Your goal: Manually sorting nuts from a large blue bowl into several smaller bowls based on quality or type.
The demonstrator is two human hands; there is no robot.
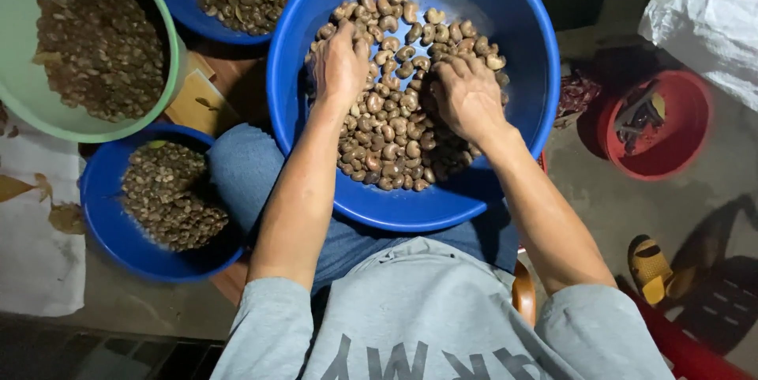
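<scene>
The big blue basin rests tilted on the person's lap, its near rim low against the knees, so the cashew nuts have slid into a heap in the middle and near part of the bowl, within easy reach of both arms; the far wall stands bare and higher. Both forearms run straight out from the grey sleeves and angle slightly inward, meeting over the heap. The left hand lies palm down on the far-left part of the pile, fingers curled into the nuts and half buried, so it seems to be raking or gathering rather than pinching one nut; whether it has anything closed inside I cannot tell. The right hand sits on the right side of the heap, wrist bent, knuckles up, fingers tucked under in a loose clench among the nuts, and what it grips, if anything, is hidden. Three more vessels of similar nuts stand to the left: a pale green basin far left, a blue bowl at the far edge, and a smaller blue basin near left by the knee, all close enough for a sideways reach. A red bucket stands well apart on the floor at the right, with a yellow sandal nearer.
</scene>
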